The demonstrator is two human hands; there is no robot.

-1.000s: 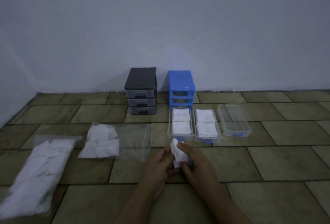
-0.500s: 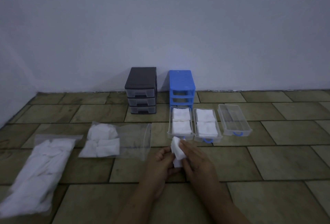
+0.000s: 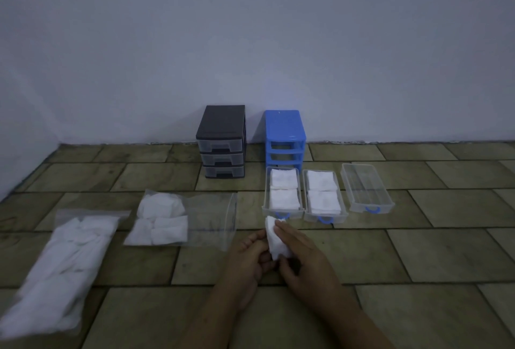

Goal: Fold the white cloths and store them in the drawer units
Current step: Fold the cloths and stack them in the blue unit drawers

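- Both forearms reach in from the bottom edge and meet low in the middle of the floor, hands close together.
- The left hand (image 3: 250, 258) curls its fingers against the near left edge of a small white cloth (image 3: 276, 240), pinching it.
- The right hand (image 3: 302, 261) lies over the cloth's right side, fingers stretched along its top and thumb tucked under the lower corner, so it grips the cloth too. The cloth stands up tilted between the two hands, above the tiled floor (image 3: 418, 251).
- To the right of the hands the tiles are bare out to the frame edge; to the left lie two clear bags.
- The nearer long bag (image 3: 60, 273) is packed with white cloths and runs toward the lower left corner, blurred there.
- The second bag (image 3: 184, 219) is just beside the left hand, with cloths bunched at its left end.
- Just beyond the hands three clear drawers sit side by side on the floor: the left drawer (image 3: 282, 192) and the middle drawer (image 3: 324, 195) each hold folded cloths, the right drawer (image 3: 367, 187) stands a little apart.
- At the wall, the blue drawer unit (image 3: 284, 137) shows open slots, and the black drawer unit (image 3: 221, 141) beside it has its three drawers in.
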